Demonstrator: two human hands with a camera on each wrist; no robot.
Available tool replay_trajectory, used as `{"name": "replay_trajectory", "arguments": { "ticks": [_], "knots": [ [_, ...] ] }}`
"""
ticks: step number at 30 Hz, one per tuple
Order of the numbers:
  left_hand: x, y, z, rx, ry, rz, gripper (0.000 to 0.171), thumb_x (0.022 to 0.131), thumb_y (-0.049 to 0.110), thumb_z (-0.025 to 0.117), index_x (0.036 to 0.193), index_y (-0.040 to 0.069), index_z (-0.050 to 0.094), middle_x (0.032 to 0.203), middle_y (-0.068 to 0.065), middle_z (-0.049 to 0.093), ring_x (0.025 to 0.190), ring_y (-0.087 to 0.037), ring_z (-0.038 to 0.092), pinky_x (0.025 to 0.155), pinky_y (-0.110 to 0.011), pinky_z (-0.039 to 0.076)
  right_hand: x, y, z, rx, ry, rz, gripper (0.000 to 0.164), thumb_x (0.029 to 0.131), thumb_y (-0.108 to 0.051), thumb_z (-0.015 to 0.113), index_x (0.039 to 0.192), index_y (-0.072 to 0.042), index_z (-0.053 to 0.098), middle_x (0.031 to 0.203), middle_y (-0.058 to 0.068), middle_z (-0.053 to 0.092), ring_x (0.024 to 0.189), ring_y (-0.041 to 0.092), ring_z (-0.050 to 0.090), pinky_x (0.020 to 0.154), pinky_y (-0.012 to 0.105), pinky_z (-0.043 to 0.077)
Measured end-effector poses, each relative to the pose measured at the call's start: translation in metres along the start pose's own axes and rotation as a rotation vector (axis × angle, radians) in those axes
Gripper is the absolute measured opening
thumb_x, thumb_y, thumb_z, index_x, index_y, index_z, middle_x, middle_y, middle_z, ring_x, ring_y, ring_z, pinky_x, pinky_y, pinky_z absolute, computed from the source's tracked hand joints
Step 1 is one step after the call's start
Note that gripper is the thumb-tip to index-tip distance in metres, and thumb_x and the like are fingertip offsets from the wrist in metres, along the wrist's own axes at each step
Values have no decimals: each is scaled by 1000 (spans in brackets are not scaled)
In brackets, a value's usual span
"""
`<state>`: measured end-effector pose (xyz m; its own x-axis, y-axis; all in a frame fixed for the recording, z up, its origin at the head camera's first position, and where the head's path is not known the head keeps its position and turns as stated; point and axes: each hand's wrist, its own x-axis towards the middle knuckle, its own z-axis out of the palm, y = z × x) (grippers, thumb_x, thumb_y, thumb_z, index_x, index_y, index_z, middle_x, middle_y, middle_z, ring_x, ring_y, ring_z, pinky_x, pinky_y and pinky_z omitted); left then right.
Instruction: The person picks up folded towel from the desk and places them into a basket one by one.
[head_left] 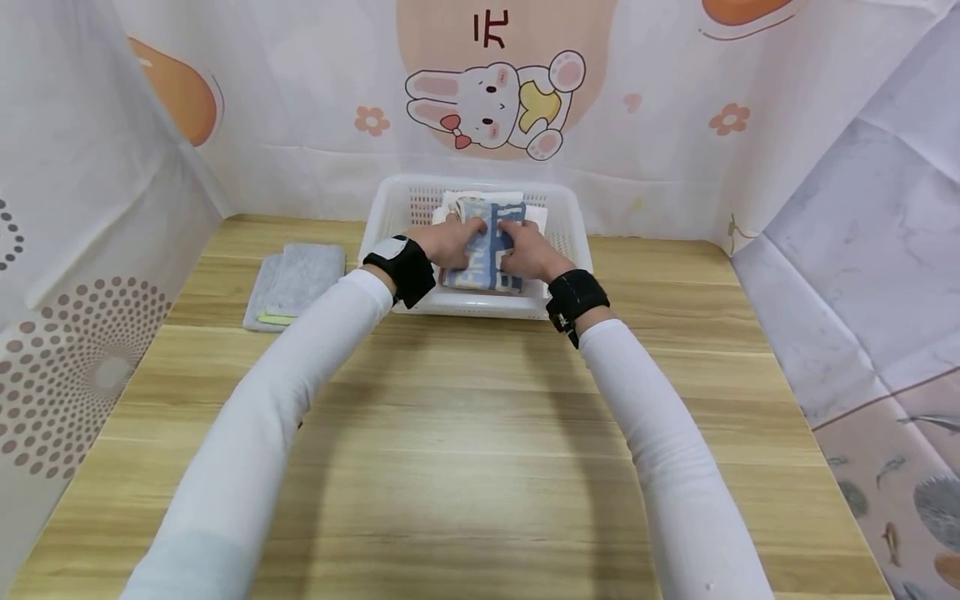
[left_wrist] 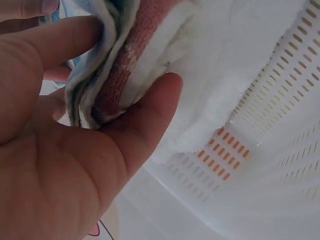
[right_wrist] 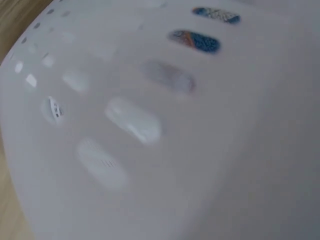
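Note:
A folded blue patterned towel (head_left: 491, 262) with pale lettering lies in the white plastic basket (head_left: 480, 305). My left hand (head_left: 448, 242) holds its left side; in the left wrist view, that hand (left_wrist: 55, 145) has the cloth layers (left_wrist: 100, 70) between thumb and fingers, a red-striped layer among them. On the towel's right side, my right hand (head_left: 528, 252) grips with thumb and fingers. White cloth (head_left: 487, 197) shows beneath and behind the towel. In the right wrist view, the slotted basket wall (right_wrist: 200, 130) fills the picture and hides the right hand.
Left of the basket, folded grey towels (head_left: 307, 279) with a yellow-green edge lie on the wooden table (head_left: 465, 450). A printed curtain (head_left: 315, 108) hangs close behind the basket, and more sheeting encloses both sides.

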<state>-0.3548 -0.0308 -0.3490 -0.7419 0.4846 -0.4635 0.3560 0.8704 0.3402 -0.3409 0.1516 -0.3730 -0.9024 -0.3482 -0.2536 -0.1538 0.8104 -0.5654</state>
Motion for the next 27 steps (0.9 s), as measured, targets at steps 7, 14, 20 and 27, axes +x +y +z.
{"name": "replay_trajectory", "arguments": {
  "ticks": [7, 14, 20, 27],
  "knots": [
    [-1, -2, 2, 20, -38, -87, 87, 102, 26, 52, 159, 21, -13, 163, -27, -5, 115, -38, 60, 88, -41, 46, -2, -3, 2, -85, -19, 23, 78, 92, -4, 54, 159, -3, 13, 163, 21, -16, 150, 37, 15, 113, 42, 33],
    [-8, -6, 3, 140, -53, -150, 89, 100, 47, 53, 160, 27, -9, 164, -25, 1, 149, -45, 11, 114, -59, 26, -1, -1, 5, -153, -113, 17, 69, 102, -11, 47, 157, 2, 9, 163, 22, -14, 152, 35, 6, 119, 43, 23],
    [-10, -3, 6, 216, 16, -158, 88, 99, 48, 55, 161, 23, -3, 162, -27, 9, 144, -48, 22, 108, -58, 35, -3, -5, 7, -172, -139, 38, 68, 104, -14, 45, 157, 4, 6, 162, 24, -15, 150, 36, 15, 113, 42, 32],
    [-11, 0, 9, 241, 24, -151, 87, 100, 45, 54, 161, 22, -3, 161, -29, 9, 145, -48, 21, 109, -56, 35, -1, -5, 10, -197, -182, 68, 66, 106, -16, 40, 157, 4, 2, 162, 24, -18, 150, 35, 15, 107, 41, 36]
  ]
}}
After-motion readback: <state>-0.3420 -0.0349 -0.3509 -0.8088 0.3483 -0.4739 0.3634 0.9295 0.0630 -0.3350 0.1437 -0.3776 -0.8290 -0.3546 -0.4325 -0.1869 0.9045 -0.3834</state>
